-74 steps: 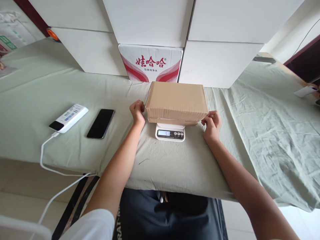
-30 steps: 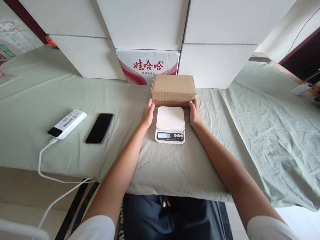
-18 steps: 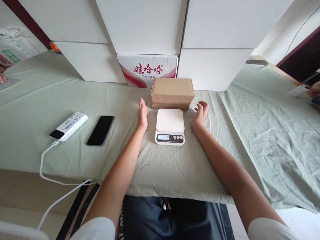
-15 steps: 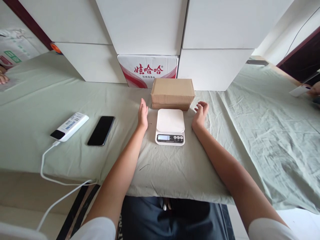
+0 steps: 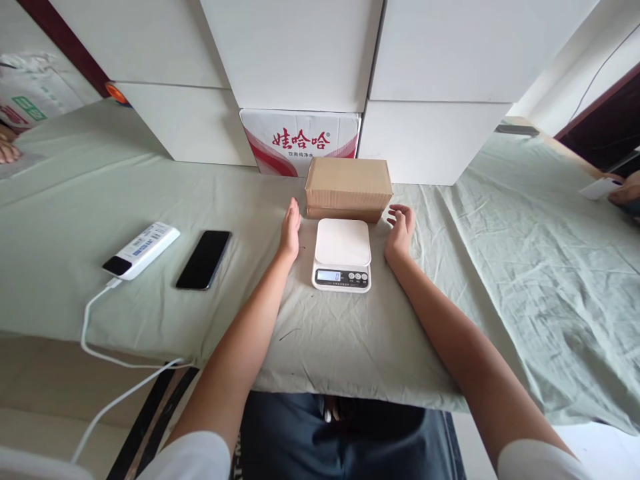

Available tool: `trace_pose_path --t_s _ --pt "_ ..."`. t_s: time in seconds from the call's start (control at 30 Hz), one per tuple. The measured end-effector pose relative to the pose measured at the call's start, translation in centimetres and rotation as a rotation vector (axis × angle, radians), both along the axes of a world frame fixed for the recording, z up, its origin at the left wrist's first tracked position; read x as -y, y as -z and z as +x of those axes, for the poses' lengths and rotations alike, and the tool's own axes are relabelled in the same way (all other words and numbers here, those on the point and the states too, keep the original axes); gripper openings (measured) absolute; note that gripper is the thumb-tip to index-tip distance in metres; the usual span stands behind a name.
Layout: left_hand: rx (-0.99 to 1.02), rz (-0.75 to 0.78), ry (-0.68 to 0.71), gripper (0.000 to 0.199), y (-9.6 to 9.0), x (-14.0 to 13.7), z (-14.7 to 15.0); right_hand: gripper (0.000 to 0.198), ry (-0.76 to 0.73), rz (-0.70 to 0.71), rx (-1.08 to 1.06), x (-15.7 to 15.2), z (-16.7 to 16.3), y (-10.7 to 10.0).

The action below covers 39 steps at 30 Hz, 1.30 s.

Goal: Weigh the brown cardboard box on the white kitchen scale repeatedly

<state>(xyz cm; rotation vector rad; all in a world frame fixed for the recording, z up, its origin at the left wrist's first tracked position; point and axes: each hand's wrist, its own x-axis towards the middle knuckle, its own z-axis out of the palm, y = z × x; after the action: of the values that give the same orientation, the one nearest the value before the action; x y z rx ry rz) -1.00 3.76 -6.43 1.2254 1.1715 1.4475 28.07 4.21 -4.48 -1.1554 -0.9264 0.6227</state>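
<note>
Cardboard box (image 5: 349,187) is sitting closed on the pale green cloth (image 5: 350,333) just above the middle of the frame, its long side facing the camera and its back close to a printed red-and-white carton (image 5: 300,141). Directly below it in the picture, a white kitchen scale (image 5: 343,255) is resting with a bare platform, its rear edge lying just beside the foot of the box and its small display facing the lower edge of the frame.

Flanking the scale, both hands are hovering empty. The left hand (image 5: 291,229) is standing edge-on with fingers straight and together, near the lower left corner of the box but gripping nothing. The right hand (image 5: 399,229) is loosely cupped, fingers curled and relaxed, near the lower right corner of the box and likewise holding nothing; whether either hand is brushing the cloth is hard to tell.

Toward the left of the frame, a black phone (image 5: 203,259) is lying face up, and just left of it a white power bank (image 5: 141,250) is trailing a white cable (image 5: 95,347) over the table edge. Large white boxes (image 5: 300,47) are filling the upper part of the frame. Another person's hand (image 5: 625,195) is showing at the right edge.
</note>
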Motion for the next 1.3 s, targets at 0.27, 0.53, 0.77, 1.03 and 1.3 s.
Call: trace_pose_path --t_s 0.27,0.53,0.77,1.03,1.3 --pt "-0.025 -0.006 0.029 0.094 0.0 0.1 0.3 0.026 -0.091 0.021 0.035 -0.1 0.0 0.7" --pt "-0.049 -0.020 0.054 0.092 -0.1 0.1 0.8 0.039 -0.220 0.010 0.070 -0.1 0.0 0.5" --pt "-0.030 0.096 0.035 0.095 -1.2 1.0 0.5 0.056 -0.306 0.157 0.135 0.5 0.0 -0.2" --pt "0.069 0.397 -0.244 0.075 -3.9 3.0 1.0 0.043 -0.260 0.254 0.139 4.9 -0.1 -3.0" --pt "0.173 0.402 -0.278 0.061 -5.4 4.5 2.0 0.037 -0.181 0.244 0.107 10.9 -0.5 0.1"
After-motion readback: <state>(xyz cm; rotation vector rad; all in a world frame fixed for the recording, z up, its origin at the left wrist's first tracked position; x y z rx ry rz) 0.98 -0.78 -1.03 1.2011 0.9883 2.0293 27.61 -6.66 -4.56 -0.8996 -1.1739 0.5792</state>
